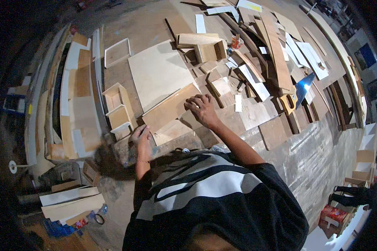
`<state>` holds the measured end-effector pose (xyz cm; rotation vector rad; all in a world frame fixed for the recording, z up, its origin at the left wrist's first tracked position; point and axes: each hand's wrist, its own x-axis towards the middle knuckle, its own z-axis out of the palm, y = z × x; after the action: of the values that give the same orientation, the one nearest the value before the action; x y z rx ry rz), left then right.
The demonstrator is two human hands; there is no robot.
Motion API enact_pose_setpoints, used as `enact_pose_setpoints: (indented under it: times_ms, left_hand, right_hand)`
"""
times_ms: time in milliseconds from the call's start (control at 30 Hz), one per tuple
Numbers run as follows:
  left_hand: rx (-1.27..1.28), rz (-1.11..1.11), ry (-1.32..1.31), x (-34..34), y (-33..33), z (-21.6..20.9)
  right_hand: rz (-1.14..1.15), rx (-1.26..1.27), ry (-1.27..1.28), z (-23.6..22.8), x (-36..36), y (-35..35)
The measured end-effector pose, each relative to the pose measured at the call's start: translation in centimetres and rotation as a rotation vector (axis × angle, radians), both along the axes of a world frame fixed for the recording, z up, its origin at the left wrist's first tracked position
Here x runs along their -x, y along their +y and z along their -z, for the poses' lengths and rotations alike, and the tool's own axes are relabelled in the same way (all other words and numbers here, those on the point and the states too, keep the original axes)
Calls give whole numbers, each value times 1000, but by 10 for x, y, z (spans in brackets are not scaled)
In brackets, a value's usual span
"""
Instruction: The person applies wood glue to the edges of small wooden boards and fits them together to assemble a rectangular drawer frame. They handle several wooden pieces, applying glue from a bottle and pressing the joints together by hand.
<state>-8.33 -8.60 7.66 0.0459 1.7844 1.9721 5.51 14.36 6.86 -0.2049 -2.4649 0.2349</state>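
A long light-brown wooden board (169, 105) lies slanted in front of me, with a pale strip along its far edge. My right hand (203, 111) is over its right end, fingers bent and apart, fingertips at the board's face. Beside the board's lower left corner is my left hand (141, 140), thumb and fingers apart; nothing shows between them. Beyond the board, a large pale plywood sheet (159, 71) lies flat. Close to my left hand stands an open wooden box with compartments (121, 106). Another light wood sheet (171, 130) shows just below the board.
A handsaw with a yellow handle (288, 103) lies at the right among offcuts. Farther back are a small wooden box (211, 51), a red can (236, 42) and long planks (274, 52). A white-edged frame (117, 53) lies at the far left. Stacked panels (73, 203) stand lower left.
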Motion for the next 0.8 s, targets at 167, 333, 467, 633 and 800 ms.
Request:
enact_pose_setpoints:
  times_ms: [167, 333, 467, 633, 800]
  left_hand:
    - [-102, 23, -111, 2, -1, -23]
    - [-272, 153, -128, -3, 5, -59]
    - [-321, 231, -74, -7, 8, -75]
    - [-223, 347, -30, -7, 4, -53]
    - [-127, 472, 16, -21, 14, -33]
  right_hand:
    - [44, -10, 77, -6, 1, -3]
    - [166, 18, 173, -35, -5, -1]
    - [292, 100, 257, -57, -14, 1]
    - [411, 382, 326, -63, -35, -10]
    - [366, 912, 495, -37, -41, -29]
